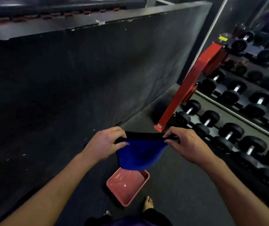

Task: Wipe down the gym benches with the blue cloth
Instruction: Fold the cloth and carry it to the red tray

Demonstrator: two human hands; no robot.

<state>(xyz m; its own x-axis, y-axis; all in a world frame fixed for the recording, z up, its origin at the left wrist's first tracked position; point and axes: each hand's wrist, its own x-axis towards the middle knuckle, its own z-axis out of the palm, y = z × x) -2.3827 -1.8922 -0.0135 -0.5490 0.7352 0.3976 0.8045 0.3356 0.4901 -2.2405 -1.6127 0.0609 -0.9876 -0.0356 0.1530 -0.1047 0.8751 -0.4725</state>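
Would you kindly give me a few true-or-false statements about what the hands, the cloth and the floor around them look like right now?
1. Both hands, left hand and right hand, pinch the top edge of the blue cloth. True.
2. The cloth lies flat in the pink tray. False: it hangs in the air above the tray.
3. The tray sits on the floor by a bare foot. True.
4. The dumbbells are on the person's left. False: they are racked on the right.

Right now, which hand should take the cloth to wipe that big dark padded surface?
Left, probably. Both hands pinch the blue cloth at its top edge, but the left hand is nearer the dark padded surface; the right hand faces the dumbbell rack.
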